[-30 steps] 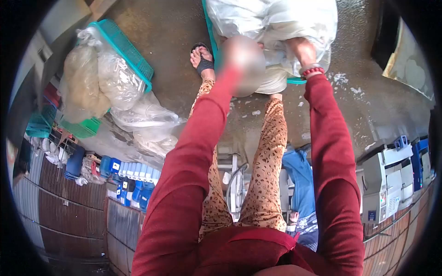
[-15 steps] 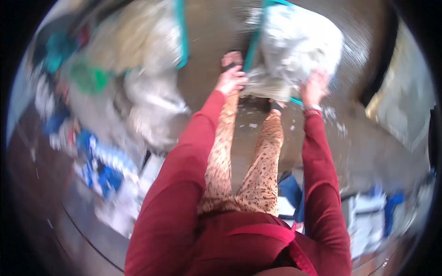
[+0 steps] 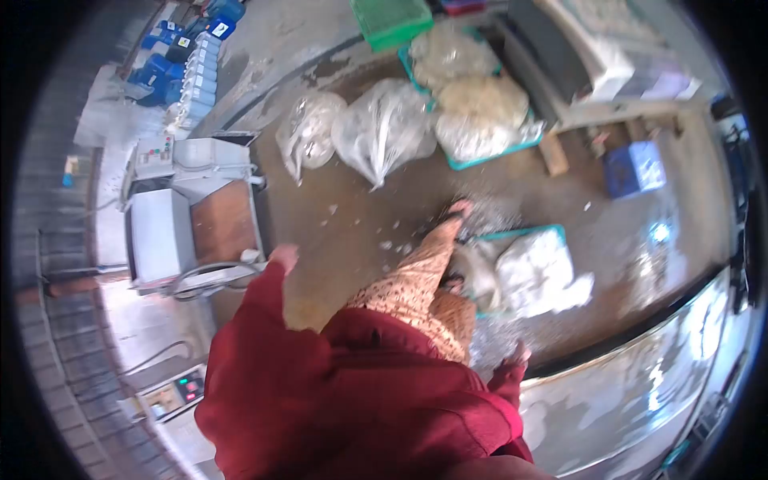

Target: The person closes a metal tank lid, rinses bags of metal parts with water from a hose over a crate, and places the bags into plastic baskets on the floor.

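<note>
My left hand is held out at the left, near the grey machine with a brown panel; its fingers are small and blurred. Low on the right, my right hand hangs below a teal basket, apart from it. White plastic bags fill that basket beside my legs. Nothing shows in either hand, but the finger positions are unclear.
Clear plastic bags lie on the wet floor ahead. Beyond are more bags in teal baskets, a green crate and a blue box. Blue containers stand at upper left, a metal surface at lower right.
My view has turned left. My hands have moved away from the white bags and spread wide apart. The basket now sits right of my legs, and the grey machine appears closer at left.
</note>
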Available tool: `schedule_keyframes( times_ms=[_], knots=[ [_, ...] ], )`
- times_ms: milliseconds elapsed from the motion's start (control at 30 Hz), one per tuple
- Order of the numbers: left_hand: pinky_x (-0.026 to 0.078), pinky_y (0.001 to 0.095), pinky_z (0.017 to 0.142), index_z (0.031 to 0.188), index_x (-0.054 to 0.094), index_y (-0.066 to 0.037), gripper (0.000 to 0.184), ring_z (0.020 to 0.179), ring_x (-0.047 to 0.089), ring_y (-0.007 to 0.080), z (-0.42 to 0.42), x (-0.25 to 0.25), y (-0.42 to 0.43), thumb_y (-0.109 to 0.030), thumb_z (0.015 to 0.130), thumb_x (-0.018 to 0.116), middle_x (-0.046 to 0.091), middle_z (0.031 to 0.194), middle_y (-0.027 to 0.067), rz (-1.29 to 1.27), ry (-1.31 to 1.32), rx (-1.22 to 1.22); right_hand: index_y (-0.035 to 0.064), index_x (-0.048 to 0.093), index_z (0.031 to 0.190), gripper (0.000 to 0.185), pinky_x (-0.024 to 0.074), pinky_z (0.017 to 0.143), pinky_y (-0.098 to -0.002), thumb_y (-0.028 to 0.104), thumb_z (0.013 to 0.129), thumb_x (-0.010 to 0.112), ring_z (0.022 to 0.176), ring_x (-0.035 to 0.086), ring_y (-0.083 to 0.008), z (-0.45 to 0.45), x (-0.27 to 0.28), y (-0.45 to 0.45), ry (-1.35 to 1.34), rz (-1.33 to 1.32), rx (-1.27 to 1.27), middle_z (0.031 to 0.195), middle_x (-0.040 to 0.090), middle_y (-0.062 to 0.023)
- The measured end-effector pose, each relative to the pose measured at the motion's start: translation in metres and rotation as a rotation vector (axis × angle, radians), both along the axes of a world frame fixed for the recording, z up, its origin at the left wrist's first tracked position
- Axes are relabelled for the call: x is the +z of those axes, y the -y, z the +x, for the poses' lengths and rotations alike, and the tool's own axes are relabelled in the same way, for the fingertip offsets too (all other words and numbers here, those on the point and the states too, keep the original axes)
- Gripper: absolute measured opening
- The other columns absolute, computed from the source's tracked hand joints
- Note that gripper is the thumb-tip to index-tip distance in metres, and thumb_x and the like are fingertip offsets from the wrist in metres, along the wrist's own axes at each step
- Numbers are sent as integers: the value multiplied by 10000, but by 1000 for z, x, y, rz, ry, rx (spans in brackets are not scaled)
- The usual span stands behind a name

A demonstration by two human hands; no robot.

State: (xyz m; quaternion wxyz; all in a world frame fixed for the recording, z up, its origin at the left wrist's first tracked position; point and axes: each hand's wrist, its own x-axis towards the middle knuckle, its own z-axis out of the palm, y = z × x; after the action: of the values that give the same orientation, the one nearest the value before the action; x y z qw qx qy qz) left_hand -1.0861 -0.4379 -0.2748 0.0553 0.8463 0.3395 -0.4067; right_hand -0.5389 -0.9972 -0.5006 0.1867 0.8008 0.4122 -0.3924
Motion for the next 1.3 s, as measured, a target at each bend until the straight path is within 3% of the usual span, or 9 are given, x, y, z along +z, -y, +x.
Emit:
schedule_keyframes(
  times_ms=[267,500,567,767,900,1000,1067,1100,1300],
  knots=[
    [377,424,791,959,574,-176,261,1073,406,226,-91,-15,178,-250,727,482,511,1052,91,-176,-399,1265,129,562,915,252,451,659,-310,278,722,495,802,554,-183,79,30,19,143,-139,-32,888,577,-69],
    [199,578,842,1041,523,-163,391,1194,168,291,-75,-1,61,-323,685,525,452,1140,69,67,1,1422,128,585,858,234,450,659,-319,257,772,411,750,572,-164,48,147,-108,272,-108,-103,823,601,-61],
    [300,465,840,948,575,-118,363,1077,372,274,-72,47,32,-354,680,508,514,1041,106,367,390,1313,104,573,857,277,447,641,-339,288,774,384,694,571,-190,89,-1,-53,282,9,-170,768,601,-75],
    [418,342,717,840,596,-67,344,801,544,288,-207,108,-43,-356,674,510,572,817,154,42,391,1199,43,582,781,233,419,650,-322,242,692,501,732,548,-211,25,30,-138,380,231,-42,771,590,-66],
    [405,406,731,848,590,-67,338,848,510,341,-198,225,-87,-349,682,503,540,903,172,487,214,1196,-14,569,804,306,401,669,-340,247,654,515,764,546,-241,-84,135,-202,267,284,-821,793,578,-146],
    [413,423,692,855,574,-53,309,817,515,347,-237,143,-172,-309,706,486,540,897,177,339,322,954,-57,559,822,366,388,683,-353,250,626,525,789,545,-264,-134,179,-209,207,302,-1125,809,569,-206],
    [417,430,633,770,566,-21,327,746,527,350,-214,93,-233,-330,702,486,555,789,180,414,629,257,-68,550,848,399,385,696,-353,257,618,532,804,542,-273,-170,223,-230,231,202,-1256,837,564,-221],
    [417,430,619,736,566,-17,328,718,531,351,-156,111,-252,-333,696,488,552,765,189,263,692,644,-66,544,868,412,387,703,-348,263,620,536,812,539,-274,-193,252,-249,259,131,-1314,860,561,-216],
    [393,402,697,739,580,-34,333,785,500,351,52,96,-321,-354,667,524,536,816,192,-298,884,540,109,581,862,235,453,660,-304,245,681,521,838,551,-189,-181,128,-212,217,-344,-240,928,563,-94]
  ],
)
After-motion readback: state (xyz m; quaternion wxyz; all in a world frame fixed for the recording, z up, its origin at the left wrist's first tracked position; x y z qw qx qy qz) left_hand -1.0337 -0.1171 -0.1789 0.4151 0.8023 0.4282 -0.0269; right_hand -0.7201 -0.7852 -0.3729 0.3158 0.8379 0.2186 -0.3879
